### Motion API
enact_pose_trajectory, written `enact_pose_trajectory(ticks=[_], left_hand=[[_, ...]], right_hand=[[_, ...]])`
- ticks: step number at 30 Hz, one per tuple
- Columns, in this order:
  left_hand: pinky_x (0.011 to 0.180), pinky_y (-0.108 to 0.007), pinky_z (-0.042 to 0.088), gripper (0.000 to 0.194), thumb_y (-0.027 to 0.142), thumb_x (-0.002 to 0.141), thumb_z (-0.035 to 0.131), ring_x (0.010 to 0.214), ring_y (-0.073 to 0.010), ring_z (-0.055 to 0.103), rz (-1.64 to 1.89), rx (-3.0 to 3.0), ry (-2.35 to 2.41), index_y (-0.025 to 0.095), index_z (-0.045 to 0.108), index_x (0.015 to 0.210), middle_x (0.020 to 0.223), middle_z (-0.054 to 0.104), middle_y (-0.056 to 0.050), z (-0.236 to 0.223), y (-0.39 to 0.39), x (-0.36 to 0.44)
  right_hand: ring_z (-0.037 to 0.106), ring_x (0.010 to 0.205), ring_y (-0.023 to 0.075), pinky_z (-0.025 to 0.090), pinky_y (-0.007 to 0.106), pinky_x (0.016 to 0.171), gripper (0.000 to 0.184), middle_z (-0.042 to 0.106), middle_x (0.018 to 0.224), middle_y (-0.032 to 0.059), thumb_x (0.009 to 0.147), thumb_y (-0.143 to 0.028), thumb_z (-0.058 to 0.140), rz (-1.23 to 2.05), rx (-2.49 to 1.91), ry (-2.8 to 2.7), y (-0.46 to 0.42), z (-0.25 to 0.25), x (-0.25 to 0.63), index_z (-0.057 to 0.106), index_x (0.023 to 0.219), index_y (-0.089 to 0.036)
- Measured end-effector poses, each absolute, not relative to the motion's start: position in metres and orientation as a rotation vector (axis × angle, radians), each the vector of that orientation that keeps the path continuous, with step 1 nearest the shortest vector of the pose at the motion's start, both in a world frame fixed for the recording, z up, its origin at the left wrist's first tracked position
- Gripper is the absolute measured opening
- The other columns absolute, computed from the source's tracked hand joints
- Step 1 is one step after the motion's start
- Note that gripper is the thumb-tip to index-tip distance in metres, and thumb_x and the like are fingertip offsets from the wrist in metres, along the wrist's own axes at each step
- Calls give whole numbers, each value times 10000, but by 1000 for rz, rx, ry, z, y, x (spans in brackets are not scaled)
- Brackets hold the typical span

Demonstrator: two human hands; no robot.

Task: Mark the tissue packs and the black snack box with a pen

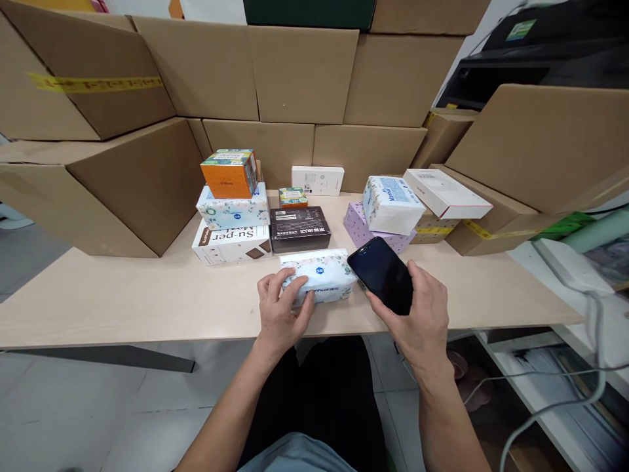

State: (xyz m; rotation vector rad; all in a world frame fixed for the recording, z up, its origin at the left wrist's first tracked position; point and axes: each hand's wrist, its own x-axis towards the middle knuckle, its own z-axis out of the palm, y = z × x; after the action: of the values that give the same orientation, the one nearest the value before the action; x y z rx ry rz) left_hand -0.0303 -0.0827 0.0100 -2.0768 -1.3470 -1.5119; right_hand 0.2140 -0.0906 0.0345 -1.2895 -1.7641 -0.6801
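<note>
A white floral tissue pack (327, 270) lies near the table's front edge. My left hand (282, 305) grips its left end, fingers over the top and thumb against the front side. In my right hand (422, 314) is a black smartphone (386, 275), tilted with its dark screen up, its upper corner close to the pack's right end. Directly behind the pack sits a dark box (301, 229), with a small orange-and-green box (293, 197) beyond it. To the left, a white box with brown lettering (230, 246) carries another tissue pack (233, 211) and an orange box (228, 176).
On the right, a tissue pack (393, 203) rests on a purple box (358, 226), beside a flat white box (447, 193) on a brown carton (432, 229). A thin white box (318, 180) stands at the back. Large cardboard boxes (304, 72) wall in the table (147, 295).
</note>
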Motion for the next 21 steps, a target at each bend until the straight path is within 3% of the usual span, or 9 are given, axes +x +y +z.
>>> enact_pose_trajectory(ticks=[7, 21], left_hand=[[916, -431, 466, 297, 188, 851, 697, 1085, -276, 543, -1521, -2085, -1346, 218, 623, 1137, 1221, 600, -137, 9, -84, -30], [924, -434, 462, 295, 197, 866, 689, 1104, -270, 574, -1518, -2090, -1339, 223, 607, 1149, 1223, 605, -134, 9, -83, -31]], right_hand=[[620, 1122, 330, 560, 508, 917, 884, 619, 1229, 188, 832, -406, 774, -617, -1210, -1766, -95, 44, 197, 305, 1550, -190], [615, 1169, 333, 560, 525, 949, 891, 612, 1267, 207, 838, -373, 770, -492, -1140, -1820, -89, 34, 184, 289, 1560, -170]])
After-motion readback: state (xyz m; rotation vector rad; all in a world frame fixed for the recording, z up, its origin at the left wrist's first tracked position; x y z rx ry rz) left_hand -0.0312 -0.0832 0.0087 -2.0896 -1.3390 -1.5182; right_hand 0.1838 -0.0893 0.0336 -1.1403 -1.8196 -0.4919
